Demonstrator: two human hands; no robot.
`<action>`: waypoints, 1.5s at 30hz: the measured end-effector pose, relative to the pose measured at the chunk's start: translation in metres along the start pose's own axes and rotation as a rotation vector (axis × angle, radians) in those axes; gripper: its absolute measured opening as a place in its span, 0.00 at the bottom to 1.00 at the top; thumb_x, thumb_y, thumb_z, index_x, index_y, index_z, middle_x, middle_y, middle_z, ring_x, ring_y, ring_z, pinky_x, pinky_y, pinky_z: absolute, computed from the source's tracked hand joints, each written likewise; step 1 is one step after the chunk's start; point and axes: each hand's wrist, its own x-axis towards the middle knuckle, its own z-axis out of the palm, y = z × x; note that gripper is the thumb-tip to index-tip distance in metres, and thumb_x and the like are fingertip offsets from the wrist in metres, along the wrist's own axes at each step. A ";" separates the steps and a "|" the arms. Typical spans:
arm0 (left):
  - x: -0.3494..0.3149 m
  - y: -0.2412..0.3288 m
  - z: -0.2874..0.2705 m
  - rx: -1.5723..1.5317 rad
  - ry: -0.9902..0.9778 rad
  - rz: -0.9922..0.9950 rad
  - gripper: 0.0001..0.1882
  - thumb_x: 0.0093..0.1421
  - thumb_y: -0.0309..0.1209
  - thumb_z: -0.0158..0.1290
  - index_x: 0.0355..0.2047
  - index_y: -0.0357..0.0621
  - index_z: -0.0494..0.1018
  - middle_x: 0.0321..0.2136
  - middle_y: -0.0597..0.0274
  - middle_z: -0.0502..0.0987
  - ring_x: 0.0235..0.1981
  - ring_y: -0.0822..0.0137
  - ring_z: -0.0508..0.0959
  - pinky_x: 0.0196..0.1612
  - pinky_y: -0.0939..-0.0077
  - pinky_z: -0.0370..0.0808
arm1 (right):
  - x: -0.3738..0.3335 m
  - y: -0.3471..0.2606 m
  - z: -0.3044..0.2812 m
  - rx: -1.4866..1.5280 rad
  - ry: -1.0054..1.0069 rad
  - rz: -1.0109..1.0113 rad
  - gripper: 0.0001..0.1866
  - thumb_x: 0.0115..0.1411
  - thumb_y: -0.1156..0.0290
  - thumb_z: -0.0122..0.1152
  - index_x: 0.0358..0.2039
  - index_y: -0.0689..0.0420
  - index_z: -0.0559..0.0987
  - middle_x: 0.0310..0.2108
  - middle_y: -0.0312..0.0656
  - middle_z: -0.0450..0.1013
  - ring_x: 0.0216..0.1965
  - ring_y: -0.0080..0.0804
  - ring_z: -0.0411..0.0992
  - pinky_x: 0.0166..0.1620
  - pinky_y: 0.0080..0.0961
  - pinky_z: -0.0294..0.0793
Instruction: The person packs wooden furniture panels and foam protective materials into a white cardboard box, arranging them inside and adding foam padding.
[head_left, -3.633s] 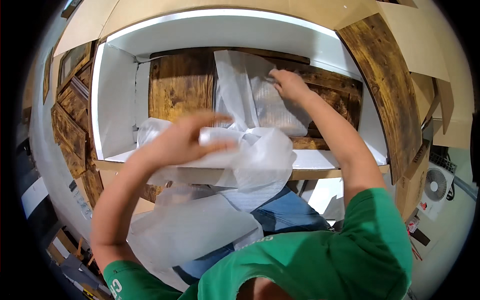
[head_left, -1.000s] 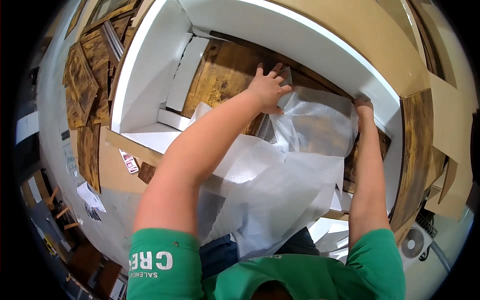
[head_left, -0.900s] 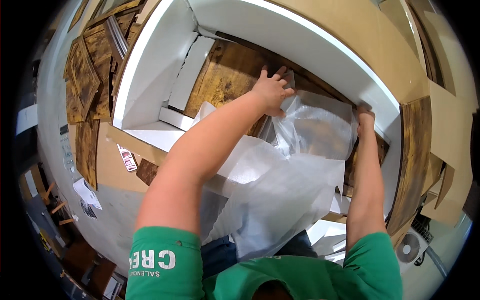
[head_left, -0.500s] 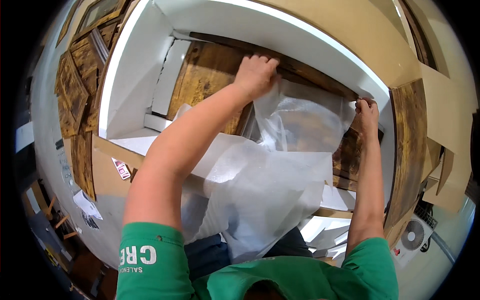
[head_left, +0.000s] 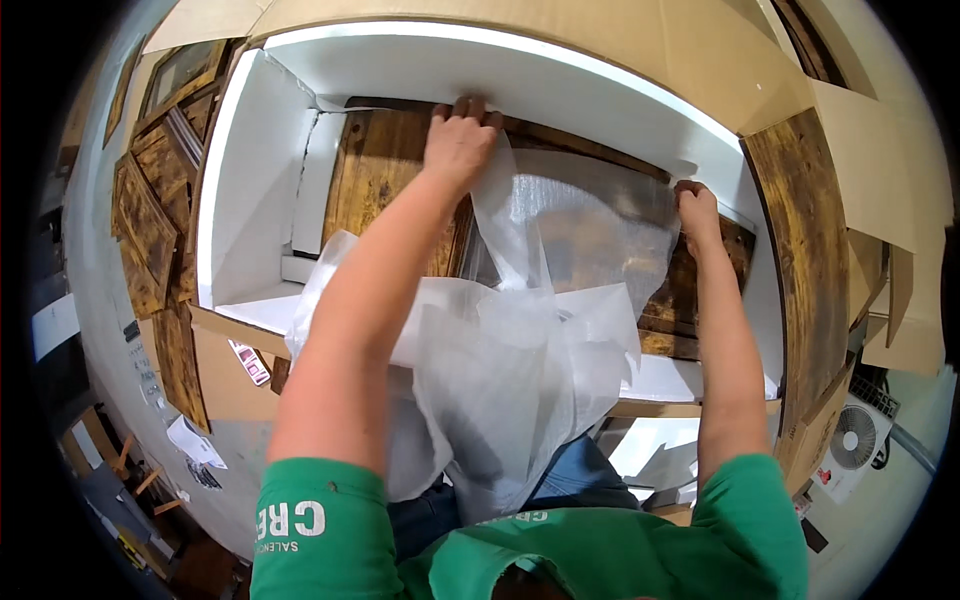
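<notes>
A long dark brown wooden strip runs along the far inside wall of a white foam-lined box. My left hand has its fingers hooked over the strip's top edge, left of the middle. At the strip's right end, my right hand is closed on it, right beside the edge of a translucent foam sheet. That foam sheet lies crumpled across the box and spills over its near wall onto my lap. Under it, a brown wood-grain panel shows at the left. My left fingertips are partly hidden behind the strip.
White foam walls surround the panel inside a cardboard carton. A wood-grain board stands along the right side. Several wooden pieces lie at the left. A white fan unit stands at the lower right.
My left hand has slid left along the strip, and its fingers now reach over the edge. My right hand stays at the strip's right end. The whole view has shifted.
</notes>
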 end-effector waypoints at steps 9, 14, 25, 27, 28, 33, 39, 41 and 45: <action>-0.006 0.004 -0.002 -0.134 -0.301 -0.054 0.24 0.51 0.39 0.53 0.50 0.53 0.68 0.46 0.54 0.71 0.47 0.51 0.72 0.46 0.56 0.69 | 0.050 0.026 0.021 -0.368 -0.006 0.021 0.19 0.55 0.66 0.49 0.43 0.66 0.73 0.44 0.59 0.71 0.46 0.57 0.69 0.47 0.38 0.68; 0.006 0.014 -0.006 -0.127 -0.249 -0.032 0.21 0.53 0.33 0.48 0.49 0.51 0.68 0.41 0.55 0.74 0.42 0.53 0.75 0.46 0.60 0.69 | 0.026 0.005 0.041 -0.459 0.112 0.064 0.23 0.53 0.65 0.52 0.47 0.64 0.69 0.45 0.57 0.71 0.49 0.52 0.68 0.49 0.37 0.67; 0.054 0.075 -0.003 -0.057 -0.164 0.267 0.14 0.54 0.30 0.46 0.42 0.45 0.71 0.35 0.58 0.75 0.38 0.58 0.75 0.38 0.64 0.73 | -0.030 -0.038 -0.011 0.147 -0.013 -0.116 0.16 0.54 0.67 0.49 0.39 0.65 0.69 0.36 0.43 0.68 0.38 0.32 0.64 0.45 0.26 0.64; 0.059 0.081 -0.007 -0.022 -0.153 0.241 0.15 0.53 0.31 0.47 0.42 0.47 0.71 0.35 0.59 0.74 0.37 0.59 0.75 0.35 0.65 0.73 | -0.030 -0.043 -0.015 0.136 -0.062 -0.116 0.16 0.54 0.67 0.49 0.39 0.65 0.69 0.36 0.43 0.67 0.38 0.31 0.63 0.46 0.25 0.63; 0.055 0.082 -0.003 0.010 -0.059 0.237 0.15 0.53 0.31 0.47 0.43 0.48 0.71 0.35 0.59 0.74 0.36 0.59 0.75 0.34 0.65 0.72 | -0.032 -0.047 -0.017 0.140 -0.092 -0.089 0.15 0.54 0.66 0.49 0.38 0.64 0.68 0.35 0.41 0.67 0.37 0.29 0.62 0.45 0.24 0.62; 0.056 0.111 -0.005 -0.013 0.049 0.477 0.19 0.51 0.34 0.50 0.46 0.51 0.70 0.42 0.62 0.70 0.39 0.63 0.72 0.37 0.70 0.69 | -0.023 -0.041 -0.030 0.233 -0.117 -0.136 0.14 0.55 0.66 0.48 0.38 0.62 0.69 0.34 0.38 0.66 0.35 0.25 0.61 0.42 0.22 0.62; 0.088 0.177 -0.019 0.183 0.364 0.888 0.15 0.49 0.36 0.52 0.38 0.50 0.76 0.50 0.64 0.64 0.47 0.66 0.64 0.47 0.70 0.62 | -0.038 -0.063 -0.048 0.318 -0.209 -0.281 0.13 0.55 0.67 0.47 0.38 0.62 0.69 0.33 0.37 0.65 0.36 0.25 0.62 0.44 0.24 0.62; 0.101 0.178 -0.021 0.278 0.339 1.005 0.14 0.48 0.36 0.52 0.35 0.47 0.77 0.48 0.65 0.64 0.47 0.67 0.64 0.47 0.70 0.61 | -0.039 -0.067 -0.053 0.290 -0.235 -0.270 0.13 0.55 0.67 0.47 0.38 0.62 0.69 0.33 0.37 0.65 0.37 0.25 0.62 0.44 0.24 0.62; 0.099 0.200 -0.017 0.080 0.195 1.266 0.09 0.47 0.36 0.51 0.27 0.51 0.77 0.37 0.70 0.69 0.43 0.67 0.65 0.50 0.69 0.58 | -0.038 -0.073 -0.063 0.198 -0.259 -0.240 0.13 0.54 0.66 0.46 0.37 0.59 0.70 0.34 0.37 0.65 0.38 0.26 0.60 0.44 0.23 0.61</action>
